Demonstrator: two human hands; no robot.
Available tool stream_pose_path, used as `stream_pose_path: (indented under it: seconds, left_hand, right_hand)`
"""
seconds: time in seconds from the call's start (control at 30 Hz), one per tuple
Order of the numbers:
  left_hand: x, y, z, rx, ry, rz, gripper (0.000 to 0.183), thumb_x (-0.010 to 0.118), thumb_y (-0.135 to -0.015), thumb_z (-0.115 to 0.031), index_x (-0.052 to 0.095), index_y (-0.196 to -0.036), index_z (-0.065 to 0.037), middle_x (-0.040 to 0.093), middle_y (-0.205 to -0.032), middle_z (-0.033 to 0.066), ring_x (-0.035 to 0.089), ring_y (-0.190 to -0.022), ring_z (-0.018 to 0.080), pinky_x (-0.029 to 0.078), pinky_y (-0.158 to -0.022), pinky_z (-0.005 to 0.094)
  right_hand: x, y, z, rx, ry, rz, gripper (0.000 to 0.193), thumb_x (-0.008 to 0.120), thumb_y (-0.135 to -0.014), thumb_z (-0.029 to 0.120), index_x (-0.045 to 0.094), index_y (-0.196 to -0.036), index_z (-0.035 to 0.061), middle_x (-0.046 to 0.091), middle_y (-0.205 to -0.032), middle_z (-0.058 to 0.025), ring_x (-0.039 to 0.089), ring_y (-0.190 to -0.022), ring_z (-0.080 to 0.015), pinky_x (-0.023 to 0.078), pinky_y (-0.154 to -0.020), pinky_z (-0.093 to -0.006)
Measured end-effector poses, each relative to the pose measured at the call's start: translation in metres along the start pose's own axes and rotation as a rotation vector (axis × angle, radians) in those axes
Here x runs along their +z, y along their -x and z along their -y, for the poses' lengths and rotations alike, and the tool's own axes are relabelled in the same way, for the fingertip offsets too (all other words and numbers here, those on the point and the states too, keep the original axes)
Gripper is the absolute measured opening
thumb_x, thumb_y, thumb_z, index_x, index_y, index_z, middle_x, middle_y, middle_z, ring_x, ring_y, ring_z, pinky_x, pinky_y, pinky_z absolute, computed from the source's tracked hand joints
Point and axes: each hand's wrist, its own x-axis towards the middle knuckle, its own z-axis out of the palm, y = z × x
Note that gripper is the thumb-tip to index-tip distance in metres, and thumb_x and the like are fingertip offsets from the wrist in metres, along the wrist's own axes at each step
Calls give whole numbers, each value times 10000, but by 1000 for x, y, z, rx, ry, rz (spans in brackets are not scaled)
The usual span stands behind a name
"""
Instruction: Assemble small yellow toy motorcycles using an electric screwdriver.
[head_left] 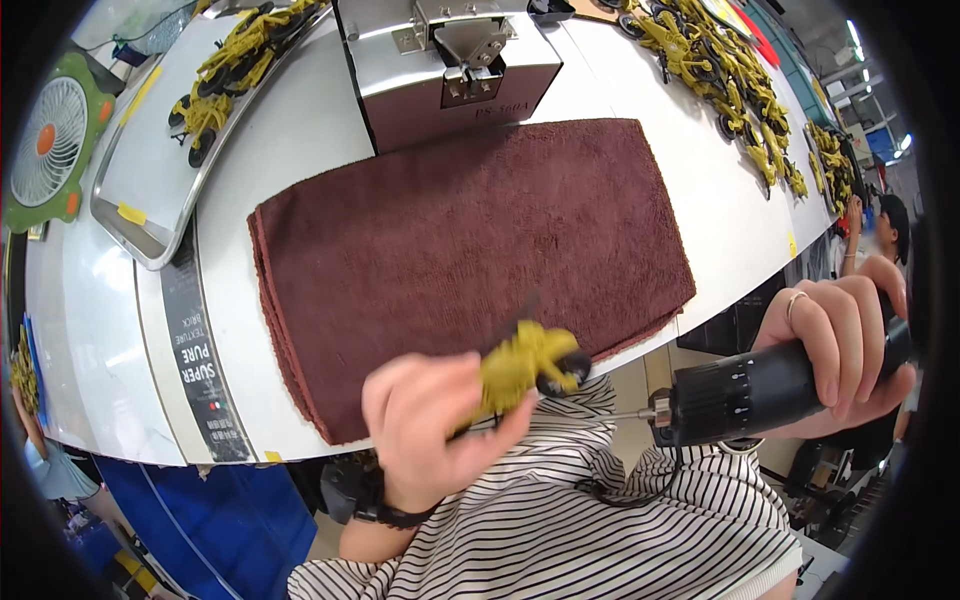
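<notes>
My left hand [430, 425], a little blurred, grips a small yellow toy motorcycle [515, 372] with black wheels above the near edge of a folded brown towel [470, 250]. On the other side, my right hand [835, 345] is wrapped round the black body of an electric screwdriver [765, 390]. Its thin metal bit points left toward the toy, with a gap between tip and toy. The towel lies flat on the white table.
Behind the towel stands a metal machine [460, 90]. A metal tray [165, 240] holds yellow toy motorcycles [235, 65] at the far left, beside a green fan [55, 145]. More yellow toys [715, 75] are heaped far right. A co-worker [888, 230] sits beyond the right edge.
</notes>
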Motion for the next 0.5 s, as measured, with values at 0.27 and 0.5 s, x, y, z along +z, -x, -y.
stream_pose_path:
  seconds: [0.27, 0.5]
  left_hand:
    - [14, -10, 0, -173, -20, 110, 494, 822, -526, -107, 582, -950, -21, 597, -869, 60, 558, -802, 233, 490, -649, 318]
    - [15, -9, 0, -212, 49, 90, 458, 777, -563, -132, 581, -962, -22, 611, -865, 52, 560, -790, 225, 454, -662, 317]
  right_hand:
    - [-4, 19, -43, -16, 201, 329, 374, 693, -763, 180, 414, -975, 51, 548, -569, -47, 538, -448, -142, 495, -491, -254]
    - [-5, 22, -57, 43, 286, 439, 419, 715, -755, 260, 426, -986, 63, 576, -596, -61, 568, -467, -148, 506, -485, -252]
